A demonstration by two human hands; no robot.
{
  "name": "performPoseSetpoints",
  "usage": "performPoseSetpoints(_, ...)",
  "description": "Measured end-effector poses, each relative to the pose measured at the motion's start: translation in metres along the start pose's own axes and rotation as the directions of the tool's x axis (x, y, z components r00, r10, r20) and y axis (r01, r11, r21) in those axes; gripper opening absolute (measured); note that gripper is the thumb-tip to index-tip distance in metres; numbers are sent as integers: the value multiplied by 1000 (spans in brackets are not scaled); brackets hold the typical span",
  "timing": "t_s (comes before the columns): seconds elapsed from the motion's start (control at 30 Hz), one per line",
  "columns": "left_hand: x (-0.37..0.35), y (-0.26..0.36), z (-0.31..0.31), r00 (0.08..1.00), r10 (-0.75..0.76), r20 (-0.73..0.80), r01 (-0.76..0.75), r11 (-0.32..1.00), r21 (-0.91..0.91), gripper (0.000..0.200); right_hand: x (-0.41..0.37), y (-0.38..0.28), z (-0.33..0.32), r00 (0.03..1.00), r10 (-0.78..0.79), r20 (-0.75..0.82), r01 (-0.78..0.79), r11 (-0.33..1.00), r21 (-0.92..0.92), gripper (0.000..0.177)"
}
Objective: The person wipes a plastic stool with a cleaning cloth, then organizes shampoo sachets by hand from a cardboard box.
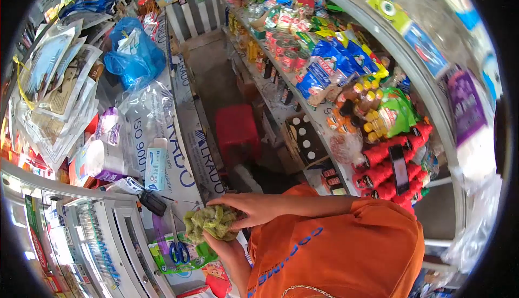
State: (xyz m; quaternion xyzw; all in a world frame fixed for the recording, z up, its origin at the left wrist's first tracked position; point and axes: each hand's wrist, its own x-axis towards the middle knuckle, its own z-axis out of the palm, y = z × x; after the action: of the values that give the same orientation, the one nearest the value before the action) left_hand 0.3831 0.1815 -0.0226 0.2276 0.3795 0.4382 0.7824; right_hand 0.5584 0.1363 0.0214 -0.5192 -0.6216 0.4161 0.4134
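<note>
Between my hands is a lumpy yellow-green bundle (208,222), held over the counter; what it is made of I cannot tell. My right hand (242,207) comes in from the right, its fingers bent over the top and side of the bundle. From below, my left hand (220,244) grips its lower edge, part of the fingers hidden by it. Just left of the bundle lie scissors with blue handles (179,252), on a green packet (199,256). A black object (153,203) rests farther up the counter.
A tissue box (155,168) and a blue plastic bag (135,54) stand along the counter (186,173). A red stool (238,130) is in the aisle. Shelves hold blue packets (330,63), bottles and red packs (381,163) with a phone (399,169) on top.
</note>
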Motion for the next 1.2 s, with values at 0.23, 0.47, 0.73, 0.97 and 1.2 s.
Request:
performPoseSetpoints(0.23,71,-9,51,987,22,-161,-13,998,57,62,71,51,-80,992,-29,122,23,998,54,75)
performPoseSetpoints(0.47,188,-34,127,997,-14,-71,26,985,169,62,123,93,-216,999,-12,49,17,995,-96,76)
performPoseSetpoints(0.73,249,-63,281,989,-139,54,114,939,324,47,96,131,-337,969,205,-136,-209,978,-10,77)
performPoseSetpoints(0.97,277,-75,323,968,-221,115,128,836,534,46,80,143,-365,938,234,-256,-225,972,62,73)
performPoseSetpoints(1.2,308,-84,376,920,-349,182,193,803,564,41,72,163,-389,886,247,-393,-212,968,131,70)
